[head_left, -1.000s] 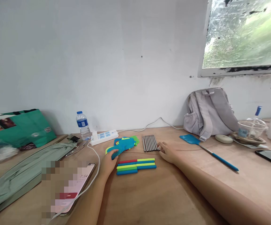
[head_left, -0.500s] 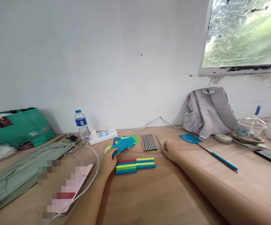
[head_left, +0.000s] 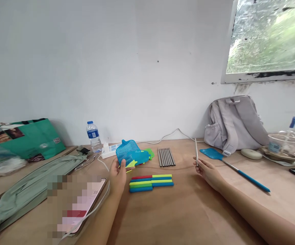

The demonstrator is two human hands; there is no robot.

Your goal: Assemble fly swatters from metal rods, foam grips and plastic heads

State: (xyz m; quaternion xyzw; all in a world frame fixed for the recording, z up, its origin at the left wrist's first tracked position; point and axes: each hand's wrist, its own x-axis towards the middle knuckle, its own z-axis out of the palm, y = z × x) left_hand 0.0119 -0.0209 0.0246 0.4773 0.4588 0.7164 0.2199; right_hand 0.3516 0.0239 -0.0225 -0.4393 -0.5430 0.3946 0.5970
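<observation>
we hold a blue swatter head (head_left: 127, 153) pinched in our left hand (head_left: 118, 175), lifted left of the row of metal rods (head_left: 166, 157), while our right hand (head_left: 208, 172), right of them, grips one metal rod (head_left: 196, 151) upright.

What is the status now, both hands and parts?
Left hand holds blue swatter head, lifted. Right hand holds one metal rod, upright. Colored handles lie between hands.

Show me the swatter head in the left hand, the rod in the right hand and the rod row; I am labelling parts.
Swatter head (head_left: 127, 152), head view, on the blue mesh.
Rod (head_left: 195, 149), head view, mid-shaft above the fingers.
Rod row (head_left: 166, 157), head view, middle of the row.
</observation>
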